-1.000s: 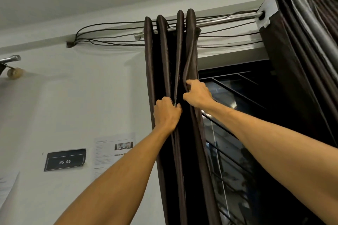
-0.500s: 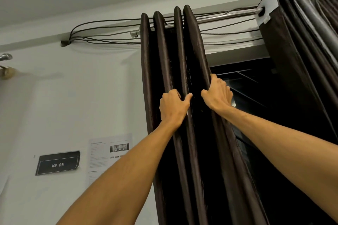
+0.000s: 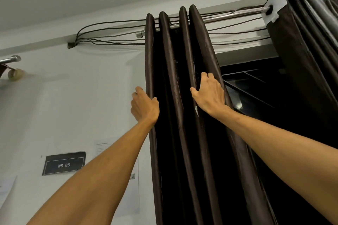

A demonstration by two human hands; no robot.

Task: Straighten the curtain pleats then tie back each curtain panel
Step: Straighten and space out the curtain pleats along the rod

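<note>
Single head-worn wide-angle view, tilted upward from below and facing the wall, near the curtain rod and the dark curtain panel.

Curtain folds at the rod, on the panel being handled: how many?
4: leftmost fold gripped by the left hand, two middle folds, rightmost fold under the right hand. Others may be hidden behind.

We see one curtain panel hanging from the rod in the middle, with cables running behind its top. Our left hand holds its leftmost pleat and our right hand rests on its rightmost. A second panel hangs far right, with the window between the two. A sign sits lower left on the wall.
</note>
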